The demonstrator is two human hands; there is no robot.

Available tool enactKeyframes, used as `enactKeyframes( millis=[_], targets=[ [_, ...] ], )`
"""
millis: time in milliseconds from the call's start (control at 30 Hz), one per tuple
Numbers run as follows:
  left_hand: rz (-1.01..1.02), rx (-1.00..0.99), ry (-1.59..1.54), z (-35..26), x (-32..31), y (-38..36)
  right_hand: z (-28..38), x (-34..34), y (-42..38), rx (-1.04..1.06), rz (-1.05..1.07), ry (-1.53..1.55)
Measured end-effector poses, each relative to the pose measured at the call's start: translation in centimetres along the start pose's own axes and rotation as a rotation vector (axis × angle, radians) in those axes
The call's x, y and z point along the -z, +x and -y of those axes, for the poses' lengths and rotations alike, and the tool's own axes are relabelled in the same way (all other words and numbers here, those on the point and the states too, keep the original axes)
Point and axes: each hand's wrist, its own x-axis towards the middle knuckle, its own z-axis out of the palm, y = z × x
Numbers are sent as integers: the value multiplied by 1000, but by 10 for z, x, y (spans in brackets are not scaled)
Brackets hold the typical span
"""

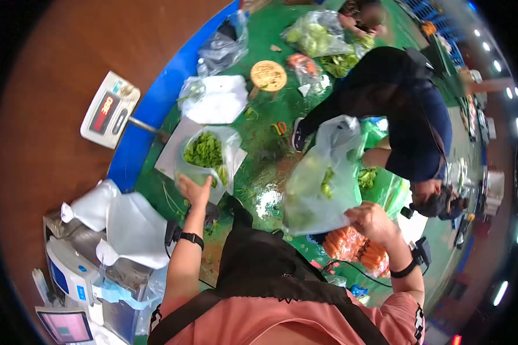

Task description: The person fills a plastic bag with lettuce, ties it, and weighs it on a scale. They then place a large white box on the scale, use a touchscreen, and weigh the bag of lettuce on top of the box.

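Note:
My left hand (pixel 194 190) is at the near rim of a clear plastic bag holding leafy greens (pixel 204 150), its thumb and fingers spread at the bag's edge. The bag rests on a white sheet over the green floor. My right hand (pixel 372 221) pinches the edge of a large translucent bag (pixel 316 187) with a few green leaves inside. That bag hangs between me and a co-worker in dark clothes, who bends over beside it with an arm near its far side.
A scale (pixel 109 109) with a red display stands at the left, above a blue edge. Bagged carrots (pixel 344 244) lie below the large bag. A round wooden stool (pixel 269 76) and bagged greens (pixel 315 35) are farther off, near another person. A label machine (pixel 69 267) stands lower left.

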Motion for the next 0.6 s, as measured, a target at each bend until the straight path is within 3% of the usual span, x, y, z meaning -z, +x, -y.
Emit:
enactKeyframes(
  millis=[33,67,133,167,200,300,367,433,500,567,600],
  targets=[
    [-6,-220,-17,-15,-20,-7,7,1,-21,-1,15,-5],
    [288,-233,-363,-71,4,-34,14,-1,-43,5,-1,-2],
    [595,-313,-378,-127,-20,-73,36,3,-83,54,-45,5],
    [775,-357,-382,-177,16,-109,45,-2,-105,93,-90,-42],
    [615,-444,-303,-183,-19,-132,54,-9,-129,91,-78,-53],
    [214,-843,37,-199,-34,-178,72,-35,-186,128,-194,95],
    [620,-721,106,-161,-74,-167,67,-56,-228,49,-234,35],
    [1220,-454,-95,-131,-34,-190,58,-92,-268,-32,-469,116],
    [1413,-414,-472,-94,52,-240,47,-139,-304,-206,-670,241],
    [1358,-382,-478,-64,133,-290,38,-187,-335,-477,-809,388],
    [1361,-386,-426,-52,165,-310,37,-196,-335,-398,-958,648]
  ],
)
